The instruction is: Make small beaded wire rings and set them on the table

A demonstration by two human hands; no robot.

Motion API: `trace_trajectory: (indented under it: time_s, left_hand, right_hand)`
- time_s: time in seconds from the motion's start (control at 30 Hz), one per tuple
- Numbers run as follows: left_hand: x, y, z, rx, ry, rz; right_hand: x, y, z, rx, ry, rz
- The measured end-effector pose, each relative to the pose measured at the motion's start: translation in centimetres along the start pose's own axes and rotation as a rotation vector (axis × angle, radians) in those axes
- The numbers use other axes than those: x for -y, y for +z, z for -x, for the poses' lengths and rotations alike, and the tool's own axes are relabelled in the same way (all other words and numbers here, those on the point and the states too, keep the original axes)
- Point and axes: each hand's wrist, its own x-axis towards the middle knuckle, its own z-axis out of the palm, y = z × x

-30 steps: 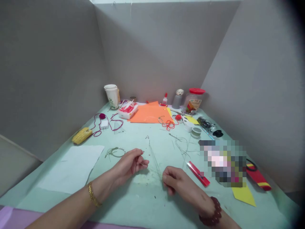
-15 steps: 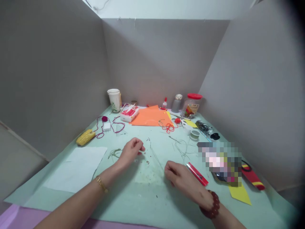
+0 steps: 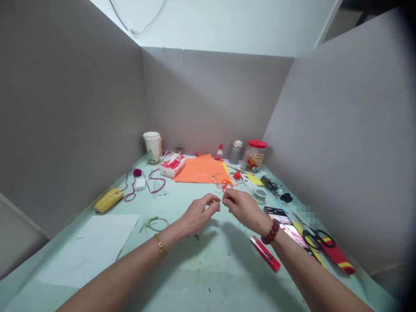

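Note:
Over the middle of the table my left hand (image 3: 199,213) is raised, thumb and forefinger curved with their tips close together; whatever is between them is too small to make out. My right hand (image 3: 242,209) is closed in a pinch, almost touching the left fingertips. A thin pale green thread, hard to see here, comes from its fingers. Below the hands are tiny dark beads or bits (image 3: 196,237). Left of my left wrist lies a loose coil of green cord (image 3: 155,223). A red tube (image 3: 265,254) is beneath my right forearm.
Orange paper (image 3: 198,170), a tissue pack (image 3: 172,166), a white cup (image 3: 152,147) and a red-lidded jar (image 3: 253,156) stand at the back. A yellow corn-shaped object (image 3: 108,200) and white paper (image 3: 87,247) lie left. At right are a phone (image 3: 287,227), scissors (image 3: 313,238) and a thread spool (image 3: 260,196).
Both hands have moved from apart to nearly touching, raised and farther forward. The thread stretched from my right hand is hardly visible now. The view has tilted up slightly.

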Motion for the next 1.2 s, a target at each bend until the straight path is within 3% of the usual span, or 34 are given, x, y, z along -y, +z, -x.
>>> trace_trajectory:
  time_s: [0.33,0.53,0.6,0.67,0.73,0.9,1.03,1.13,1.2]
  left_hand:
    - [2.7,-2.9,-3.4,0.022,-0.091,0.049]
    - [2.9,-3.7,-3.4,0.011,-0.138,0.071]
    - [2.2,-4.6,-2.4,0.117,-0.151,0.107]
    - [1.1,-5.5,-1.1,0.337,-0.195,0.217]
    - [0.1,-5.8,0.1,0.407,-0.239,0.36]
    - [-0.9,-2.9,1.9,0.187,-0.199,0.548]
    - [-0.2,-0.9,2.4,-0.032,-0.212,0.398]
    - [0.1,-0.7,2.9,-0.075,-0.159,0.271]
    - [0.2,-0.8,3.3,-0.087,-0.209,0.243]
  right_hand:
    - [0.5,0.1,-3.1,-0.121,-0.007,-0.033]
    - [0.6,-0.1,-3.4,-0.141,0.027,-0.179]
    - [0.6,-0.3,-2.9,-0.08,0.05,-0.291]
    - [0.6,-0.5,-2.2,0.025,0.071,-0.393]
    - [0.8,-0.4,-1.6,0.131,0.081,-0.462]
    - [1.0,0.8,-0.8,0.232,0.058,-0.556]
    - [0.9,1.7,0.0,0.22,0.072,-0.55]
    - [0.8,2.5,1.0,0.191,0.046,-0.55]
    - [0.8,3.3,1.6,0.177,0.041,-0.562]
